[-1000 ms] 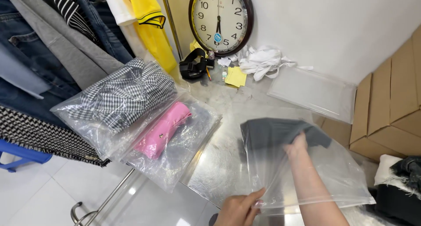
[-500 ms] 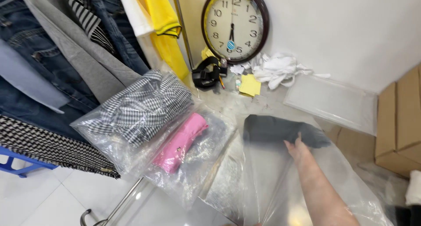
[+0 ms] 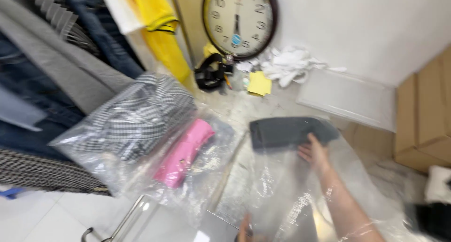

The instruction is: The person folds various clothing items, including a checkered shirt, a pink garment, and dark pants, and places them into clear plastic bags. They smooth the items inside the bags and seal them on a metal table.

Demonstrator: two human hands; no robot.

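Inside the clear plastic bag [image 3: 291, 195], my right hand [image 3: 314, 153] is reaching forward with the forearm stretched out, fingers spread flat and pressing on the dark folded garment [image 3: 286, 131] at the bag's far end. Only the fingertips of my left hand [image 3: 244, 231] are showing at the bottom edge by the bag's mouth; its grip I cannot tell.

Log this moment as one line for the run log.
right hand: inside clear plastic bag, on folded dark grey garment | left hand: at bag's open end, grip unclear | beside: bagged pink garment, bagged checked garment
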